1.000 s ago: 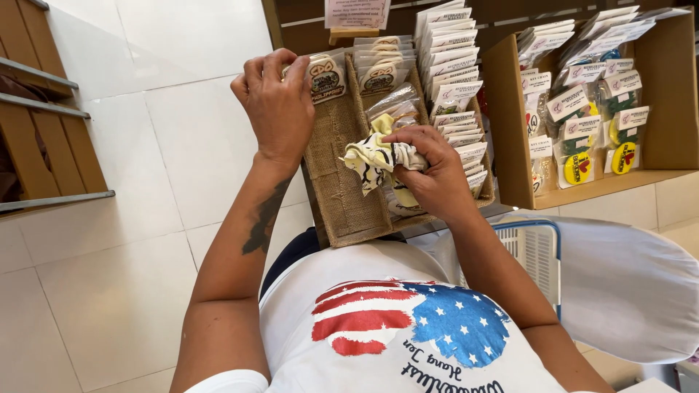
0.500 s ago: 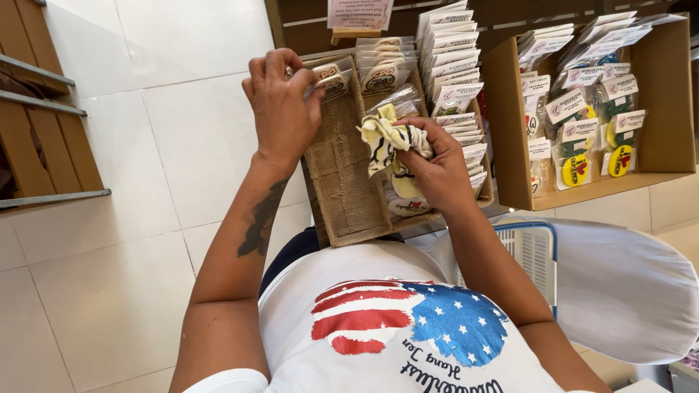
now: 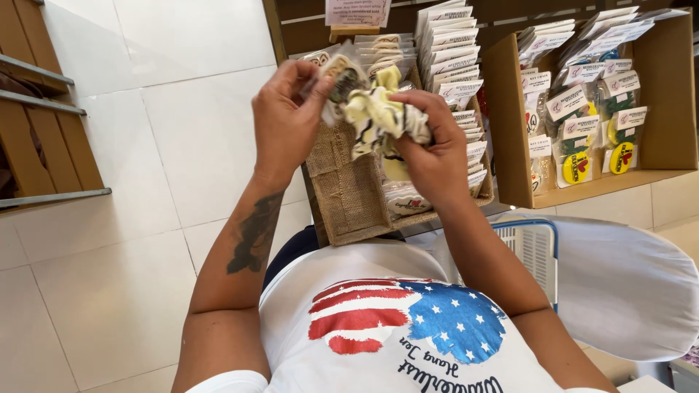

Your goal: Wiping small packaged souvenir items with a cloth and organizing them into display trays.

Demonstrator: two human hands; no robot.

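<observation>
A soft yellow cloth with dark marks [image 3: 378,120] was held up in front of the chest, above a brown woven tray [image 3: 349,196]. It was gripped tight by the right hand [image 3: 433,156], with the fingers curled closed around its bunched folds. A small clear packet [image 3: 342,80] was pinched between the thumb and fingers of the left hand [image 3: 287,124], right beside the cloth and touching it.

The woven tray was lined with rough brown fabric. Its near part was bare, and more clear packets [image 3: 404,200] were seen lying in it under the hands. A tall row of white cards [image 3: 451,51] was packed along its right side, one card behind the other.

To the right, a cardboard box [image 3: 510,124] was stood open. It was filled with small bags with white labels [image 3: 582,94], and some round yellow things [image 3: 577,169] were kept at the front. A white chair [image 3: 626,284] was seen below it.
</observation>
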